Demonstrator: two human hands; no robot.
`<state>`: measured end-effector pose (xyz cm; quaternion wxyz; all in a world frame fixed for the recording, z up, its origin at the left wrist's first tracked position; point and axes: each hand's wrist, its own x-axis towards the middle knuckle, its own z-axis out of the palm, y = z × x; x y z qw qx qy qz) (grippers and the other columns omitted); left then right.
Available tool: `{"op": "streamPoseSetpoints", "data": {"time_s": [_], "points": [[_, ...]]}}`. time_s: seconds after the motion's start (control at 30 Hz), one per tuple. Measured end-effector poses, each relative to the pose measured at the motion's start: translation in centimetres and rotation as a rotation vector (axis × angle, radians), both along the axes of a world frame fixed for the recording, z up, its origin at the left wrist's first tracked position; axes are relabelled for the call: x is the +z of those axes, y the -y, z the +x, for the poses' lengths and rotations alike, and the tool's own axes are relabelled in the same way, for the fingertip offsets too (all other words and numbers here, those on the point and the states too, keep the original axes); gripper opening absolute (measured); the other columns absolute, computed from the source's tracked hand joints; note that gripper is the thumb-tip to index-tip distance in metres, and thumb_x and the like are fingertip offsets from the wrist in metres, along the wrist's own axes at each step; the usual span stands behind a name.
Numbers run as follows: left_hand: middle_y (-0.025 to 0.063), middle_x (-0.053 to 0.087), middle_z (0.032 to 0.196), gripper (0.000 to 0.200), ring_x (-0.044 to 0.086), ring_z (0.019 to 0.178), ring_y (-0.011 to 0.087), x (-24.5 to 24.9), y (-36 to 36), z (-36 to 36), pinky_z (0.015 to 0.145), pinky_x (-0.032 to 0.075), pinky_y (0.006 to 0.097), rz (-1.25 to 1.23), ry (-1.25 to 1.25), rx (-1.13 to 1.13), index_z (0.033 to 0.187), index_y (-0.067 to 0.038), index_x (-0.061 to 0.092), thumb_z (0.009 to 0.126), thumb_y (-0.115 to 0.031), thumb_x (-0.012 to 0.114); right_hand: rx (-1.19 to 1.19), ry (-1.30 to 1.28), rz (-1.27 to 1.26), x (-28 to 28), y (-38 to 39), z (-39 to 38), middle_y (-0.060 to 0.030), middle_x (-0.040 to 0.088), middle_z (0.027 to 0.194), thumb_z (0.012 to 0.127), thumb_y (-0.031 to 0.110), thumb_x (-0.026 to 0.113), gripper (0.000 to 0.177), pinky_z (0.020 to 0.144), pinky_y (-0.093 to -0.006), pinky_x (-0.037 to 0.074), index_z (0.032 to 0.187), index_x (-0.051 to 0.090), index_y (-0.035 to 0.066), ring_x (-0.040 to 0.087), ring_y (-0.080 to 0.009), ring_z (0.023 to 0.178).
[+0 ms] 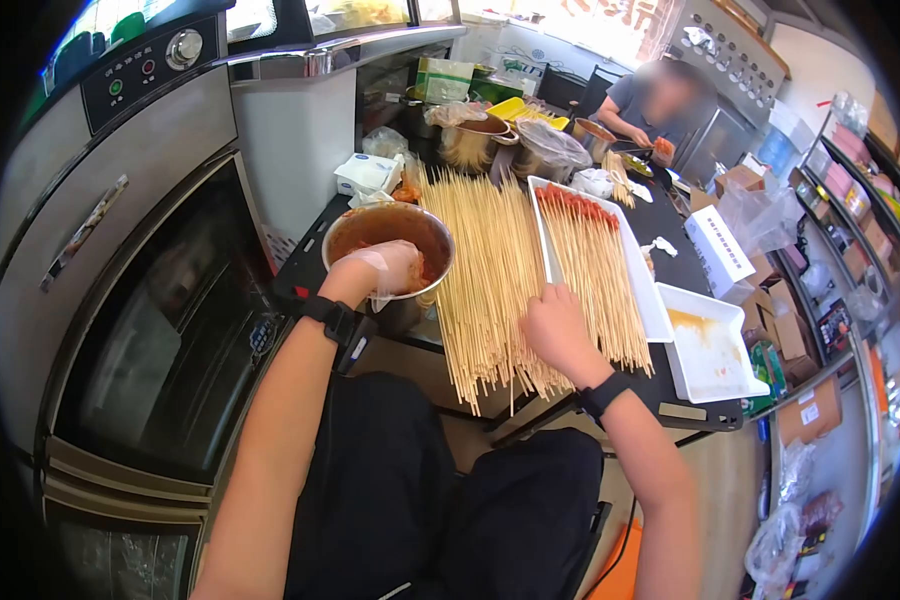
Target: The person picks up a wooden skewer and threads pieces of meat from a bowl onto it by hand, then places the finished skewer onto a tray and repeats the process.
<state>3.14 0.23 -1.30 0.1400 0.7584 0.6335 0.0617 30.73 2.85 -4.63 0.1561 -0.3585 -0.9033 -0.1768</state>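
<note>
My left hand (pixel 392 268), in a thin clear plastic glove, reaches into a metal pot (pixel 355 228) with reddish sauce and food. Its fingers curl down inside; what they grip is hidden. My right hand (pixel 558 328) is bare and closed, over the seam between a broad pile of bamboo skewers (pixel 480 270) and a white tray (pixel 653 290). I cannot make out what its fingers hold. In the tray lie many skewers with red meat (pixel 582 207) at their far ends, their bare ends sticking out over the near edge.
A second white tray (pixel 705 370) with yellowish liquid sits at the right. Behind are metal pots (pixel 467 150), a tissue pack (pixel 368 175) and a yellow tray (pixel 515 110). Across the table sits another person (pixel 635 110). A steel cabinet (pixel 150 300) stands left; loaded shelves (pixel 840 200) line the right.
</note>
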Motion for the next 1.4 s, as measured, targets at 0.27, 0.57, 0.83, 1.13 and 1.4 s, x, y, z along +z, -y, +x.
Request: {"op": "streamPoseSetpoints", "data": {"time_s": [0.27,0.57,0.83,1.13,1.4], "points": [[0.0118,0.064,0.088,0.02,0.061,0.085,0.0292,-0.6,-1.2,-1.0,0.072,0.048,0.034,0.141,-0.354,-0.279,0.083,-0.006,0.066,0.072,-0.014,0.052,-0.298,-0.196,-0.107,0.3,-0.2,-2.6,-0.0211,0.056,0.075,0.068,0.003,0.053,0.008,0.062,-0.0454,0.044,0.067,0.059,-0.001,0.056,-0.0364,0.071],[0.0092,0.057,0.065,0.061,0.058,0.063,0.0205,2.1,1.0,-0.4,0.057,0.047,0.034,0.06,1.172,0.663,0.091,-0.002,0.057,0.082,-0.06,0.041,-0.355,-0.468,-0.28,2.3,-0.4,-1.1,-0.0254,0.055,0.066,0.073,0.001,0.051,0.009,0.058,-0.0455,0.046,0.076,0.055,-0.007,0.057,-0.0423,0.066],[0.01,0.061,0.081,0.031,0.059,0.074,0.0198,-0.4,-1.1,-4.1,0.064,0.049,0.0287,0.465,0.047,-0.064,0.09,0.0,0.055,0.084,-0.031,0.056,-0.088,-1.186,-0.748,3.4,5.0,-1.0,-0.0041,0.049,0.063,0.09,0.017,0.047,0.016,0.038,-0.0209,0.033,0.095,0.045,0.003,0.042,-0.0055,0.043],[0.0157,0.06,0.094,0.026,0.06,0.087,0.023,-0.1,-0.7,-2.9,0.077,0.05,0.028,-0.105,1.777,0.152,0.103,0.012,0.051,0.086,-0.009,0.052,-0.068,-1.319,-0.765,3.5,12.7,-1.1,0.0028,0.041,0.056,0.09,0.013,0.049,0.024,0.039,-0.0171,0.028,0.11,0.044,0.002,0.037,-0.003,0.044],[0.014,0.056,0.089,0.022,0.059,0.08,0.0252,0.3,-0.1,-2.7,0.068,0.053,0.0312,-0.089,2.008,0.203,0.103,0.002,0.048,0.092,-0.017,0.046,-0.007,-1.326,-1.017,2.6,16.1,-2.6,0.0046,0.04,0.053,0.092,0.016,0.046,0.027,0.04,-0.0167,0.028,0.114,0.045,0.001,0.036,-0.0019,0.043]]}}
